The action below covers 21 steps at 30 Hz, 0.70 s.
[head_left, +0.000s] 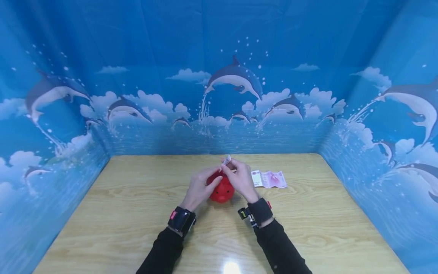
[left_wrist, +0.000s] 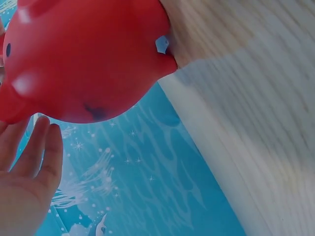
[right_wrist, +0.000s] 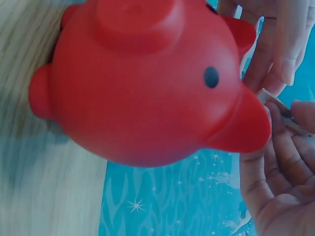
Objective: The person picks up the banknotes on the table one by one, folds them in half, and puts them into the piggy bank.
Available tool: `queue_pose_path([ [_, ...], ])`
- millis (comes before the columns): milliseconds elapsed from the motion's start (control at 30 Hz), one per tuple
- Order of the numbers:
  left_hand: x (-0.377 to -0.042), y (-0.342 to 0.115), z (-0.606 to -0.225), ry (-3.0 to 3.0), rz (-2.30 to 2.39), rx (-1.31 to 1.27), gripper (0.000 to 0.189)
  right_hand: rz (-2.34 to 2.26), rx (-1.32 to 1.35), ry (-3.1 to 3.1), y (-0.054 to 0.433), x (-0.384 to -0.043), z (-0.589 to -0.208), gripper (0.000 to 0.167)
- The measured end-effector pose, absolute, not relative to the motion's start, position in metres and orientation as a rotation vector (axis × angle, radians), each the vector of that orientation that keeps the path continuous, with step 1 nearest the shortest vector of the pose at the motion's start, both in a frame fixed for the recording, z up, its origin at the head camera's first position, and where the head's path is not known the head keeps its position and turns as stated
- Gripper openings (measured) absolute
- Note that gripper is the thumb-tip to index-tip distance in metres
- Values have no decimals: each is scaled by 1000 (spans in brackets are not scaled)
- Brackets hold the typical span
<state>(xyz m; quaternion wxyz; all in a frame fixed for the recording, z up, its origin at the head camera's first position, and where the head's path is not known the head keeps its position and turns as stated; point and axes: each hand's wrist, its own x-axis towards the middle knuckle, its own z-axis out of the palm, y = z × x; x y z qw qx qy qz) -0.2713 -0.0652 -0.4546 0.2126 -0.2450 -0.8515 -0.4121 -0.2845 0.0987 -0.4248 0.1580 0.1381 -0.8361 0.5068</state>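
Note:
A red piggy bank (head_left: 221, 189) with black eyes stands on the table, its snout toward me. Above it, my right hand (head_left: 241, 178) pinches a folded banknote (head_left: 226, 160) between thumb and fingers. The note's edge (right_wrist: 283, 112) shows just beyond the pig's ear in the right wrist view. My left hand (head_left: 200, 186) reaches over the pig's other side, its fingertips close to the note. In the left wrist view its fingers (left_wrist: 49, 152) lie fairly straight beside the pig's ear. The pig's top is hidden behind both hands.
A creased pink banknote (head_left: 273, 179) lies flat on the wooden table (head_left: 137, 198), right of my right hand. Blue curtains with dolphins (head_left: 236, 78) enclose the table at the back and both sides.

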Motion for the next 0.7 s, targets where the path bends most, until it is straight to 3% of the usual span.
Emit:
queue_pose_path([
  [700, -271, -65, -461, -2518, -1002, -702, 45, 1235, 395, -2543, 100, -287, -431, 15],
])
